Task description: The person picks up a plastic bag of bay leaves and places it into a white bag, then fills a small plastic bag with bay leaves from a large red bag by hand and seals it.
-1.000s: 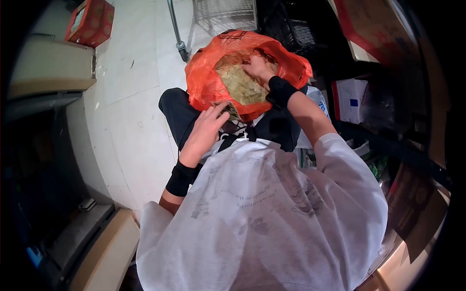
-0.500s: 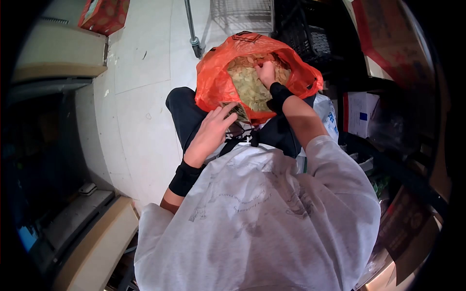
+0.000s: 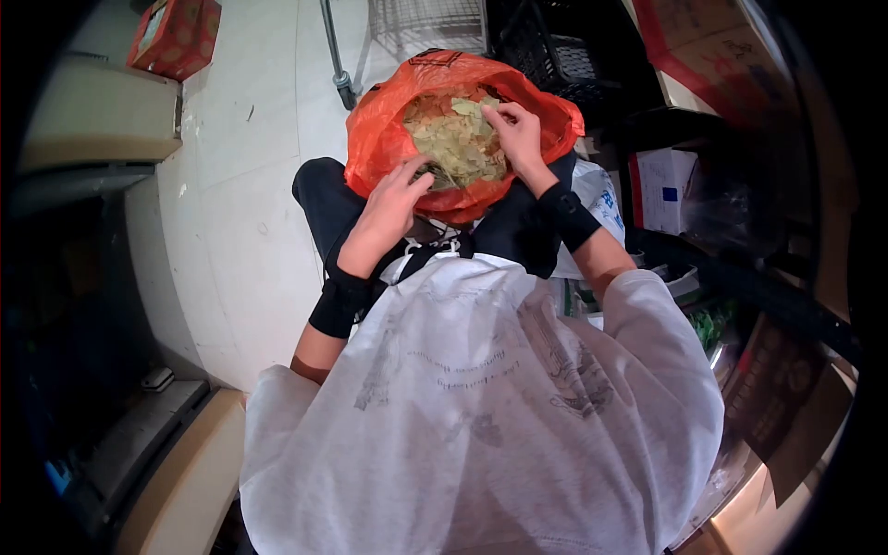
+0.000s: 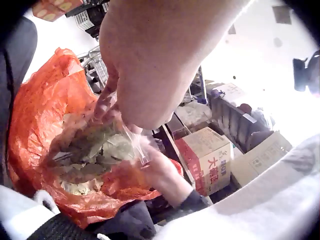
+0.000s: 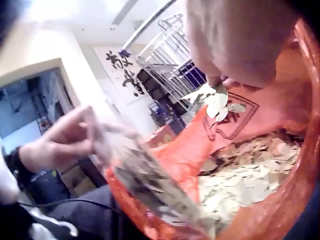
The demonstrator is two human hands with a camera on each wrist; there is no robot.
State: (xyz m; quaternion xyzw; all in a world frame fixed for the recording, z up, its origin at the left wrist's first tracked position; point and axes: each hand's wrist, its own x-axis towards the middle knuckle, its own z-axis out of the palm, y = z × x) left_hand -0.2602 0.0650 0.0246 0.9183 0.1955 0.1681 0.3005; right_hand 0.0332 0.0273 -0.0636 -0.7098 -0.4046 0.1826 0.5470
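An orange plastic bag (image 3: 376, 139) stands open between the person's knees, full of dry, pale green and brownish leaves (image 3: 449, 143). At its near left rim the left hand (image 3: 384, 213) holds a clear plastic bag (image 5: 152, 182) with leaves inside, thumb and fingers at its top edge. Above the pile, the right hand (image 3: 524, 146) pinches several leaves (image 5: 217, 102) between thumb and fingertips. Seen in the left wrist view, the right hand (image 4: 167, 177) is close beside the clear bag, its fingers blurred.
Beyond the orange bag are a metal pole (image 3: 337, 69), a black crate (image 3: 578, 60) and a shopping cart (image 5: 167, 60). A red patterned box (image 3: 176, 39) lies far left. Cartons (image 4: 207, 157) and a white box (image 3: 664, 190) stand at the right.
The right hand has come up out of the pile toward the person, with leaves between its fingers. The left hand has moved slightly up and in over the bag's near rim.
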